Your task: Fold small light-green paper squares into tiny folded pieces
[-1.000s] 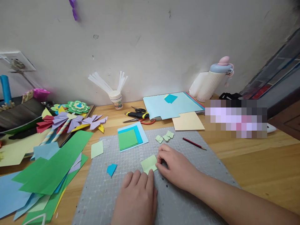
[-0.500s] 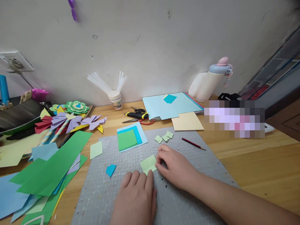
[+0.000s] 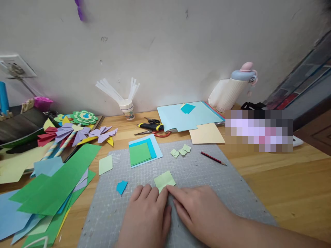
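Observation:
A small pale green square of paper with a crease across it lies on the grey cutting mat. My left hand rests flat below it, its index fingertip on the paper's lower edge. From the right, my right hand stretches its index finger to that same edge, close against the left fingertip; its thumb is apart and it holds nothing. Above the paper sit small folded pale green pieces. To the left are a blue cut piece and another pale green square.
Stacked green and blue squares lie at the mat's top, a pencil at its right. Behind are scissors, a paper cup with white strips, and a bottle. Green sheets and paper flowers fill the left.
My right hand has moved down from the paper's right edge to its lower edge, with the index finger now extended beside the left one. My left hand has hardly moved.

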The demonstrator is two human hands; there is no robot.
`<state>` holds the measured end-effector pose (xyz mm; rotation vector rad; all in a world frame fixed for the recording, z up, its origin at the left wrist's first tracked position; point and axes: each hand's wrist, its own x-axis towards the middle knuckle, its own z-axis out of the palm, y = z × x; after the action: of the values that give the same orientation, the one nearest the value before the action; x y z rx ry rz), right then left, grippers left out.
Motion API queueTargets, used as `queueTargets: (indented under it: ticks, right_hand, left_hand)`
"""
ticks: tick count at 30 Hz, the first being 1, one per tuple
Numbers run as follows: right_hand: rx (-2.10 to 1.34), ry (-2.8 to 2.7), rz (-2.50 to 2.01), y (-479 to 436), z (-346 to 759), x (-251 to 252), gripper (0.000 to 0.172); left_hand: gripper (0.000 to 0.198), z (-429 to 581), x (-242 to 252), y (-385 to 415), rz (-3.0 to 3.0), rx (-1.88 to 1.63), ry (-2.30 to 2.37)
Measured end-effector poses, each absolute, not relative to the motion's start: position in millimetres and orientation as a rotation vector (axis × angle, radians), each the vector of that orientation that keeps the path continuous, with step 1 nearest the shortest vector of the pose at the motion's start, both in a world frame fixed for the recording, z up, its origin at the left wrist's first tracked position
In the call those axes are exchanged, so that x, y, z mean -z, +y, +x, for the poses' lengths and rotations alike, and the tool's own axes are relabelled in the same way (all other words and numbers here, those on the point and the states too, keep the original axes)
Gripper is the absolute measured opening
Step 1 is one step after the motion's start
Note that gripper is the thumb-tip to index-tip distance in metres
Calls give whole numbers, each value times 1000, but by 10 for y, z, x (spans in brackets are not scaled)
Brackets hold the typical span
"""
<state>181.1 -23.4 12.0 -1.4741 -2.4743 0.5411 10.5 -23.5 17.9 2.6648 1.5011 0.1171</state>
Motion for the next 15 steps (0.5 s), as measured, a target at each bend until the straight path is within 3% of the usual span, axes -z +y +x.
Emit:
queueTargets:
  ticks: [11, 15]
  right_hand:
    - [-339, -2685, -1575, -300, 1735, -128, 37]
    - [-330, -2618, -1673, -276, 1754, -180, 31]
  left_hand:
    - [28, 122, -222, -212, 2632, -51, 1505]
    - [27, 104, -213, -205, 2639, -43, 1509]
